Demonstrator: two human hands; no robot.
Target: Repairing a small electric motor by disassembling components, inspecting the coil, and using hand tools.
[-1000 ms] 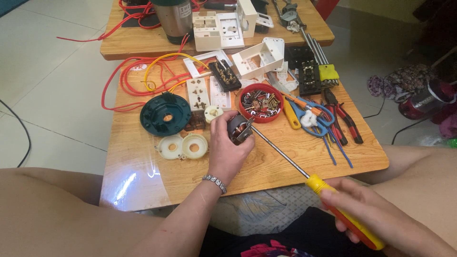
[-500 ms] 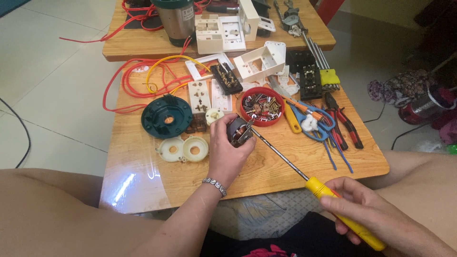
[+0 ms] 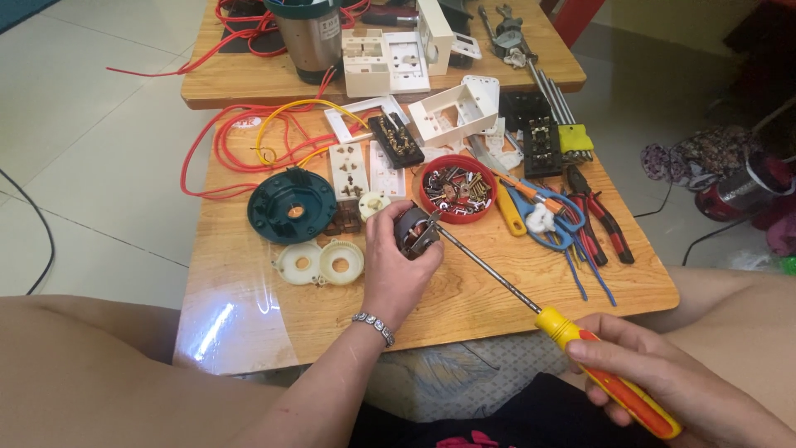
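Motor core [image 3: 417, 232] sits clamped in the left hand [image 3: 396, 265] so the screwdriver [image 3: 531, 305], gripped by the right hand [image 3: 663, 390], reaches its screw.

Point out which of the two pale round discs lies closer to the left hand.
The cream disc, the right one of the pair; the whiter disc lies farther from the left hand.

The small motor [image 3: 417, 232] is half hidden by the left hand [image 3: 396, 270]; the metal canister [image 3: 308, 37] at 12 o'clock is cut off.
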